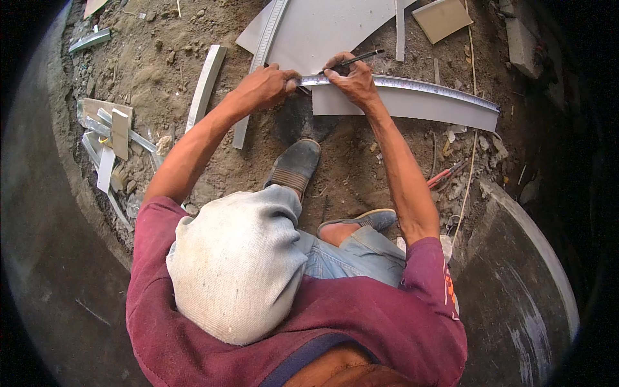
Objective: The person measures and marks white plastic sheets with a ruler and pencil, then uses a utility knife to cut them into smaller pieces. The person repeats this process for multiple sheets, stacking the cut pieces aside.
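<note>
A silvery tape measure (425, 87) with fine markings stretches along the upper edge of a pale board strip (412, 113). My left hand (267, 86) is closed on the tape's left end; its fingers hide what else they may grip. In my right hand (353, 82) a dark pencil (366, 56) is pinched, its point low at the tape's edge and its other end slanting up to the right. The right fingers also rest at the tape. Beyond both hands lies a large pale board sheet (335, 32), and a slotted metal channel (263, 45) lies slantwise across its left side.
Rough soil surrounds the boards. A pale strip (206, 87) lies left of my left arm, with a pile of metal and board offcuts (106, 138) farther left. Red-handled pliers (445, 174) lie right of my right forearm. A tan board piece (442, 20) sits far right.
</note>
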